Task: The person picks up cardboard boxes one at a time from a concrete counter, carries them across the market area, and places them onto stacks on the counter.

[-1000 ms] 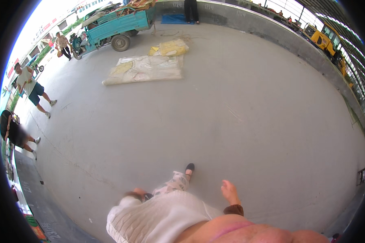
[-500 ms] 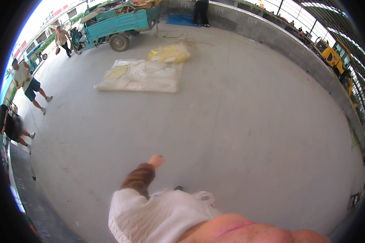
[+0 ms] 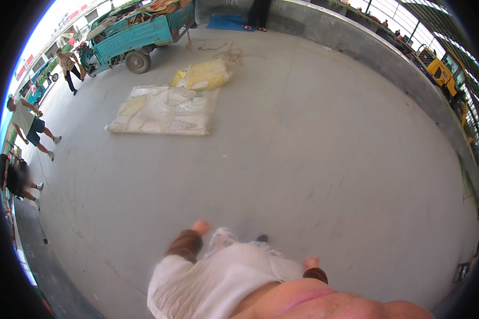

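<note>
My left hand (image 3: 201,227) hangs low in front of me at the end of a brown sleeve. It is small and blurred, and its fingers cannot be made out. Further right, my right hand (image 3: 311,262) shows past my body with its fingers curled in and nothing visible in them. Neither hand touches anything that I can see. Crumpled translucent white plastic (image 3: 224,237) shows at the front of my quilted white vest (image 3: 223,276), close to my left hand. A dark shoe tip (image 3: 262,238) peeks out beyond it.
On the grey floor (image 3: 303,159) ahead lie a folded whitish plastic sheet (image 3: 165,114) and a yellowish bundle (image 3: 205,75). Behind are rope (image 3: 233,54), a loaded teal three-wheeler (image 3: 138,38) and a blue mat (image 3: 231,22). Several people stand or walk about. A low wall (image 3: 367,45) borders the right.
The sheet, bundle and three-wheeler have shifted left in view. My right hand has come into view, and my left hand sits lower. People at the left have changed stride.
</note>
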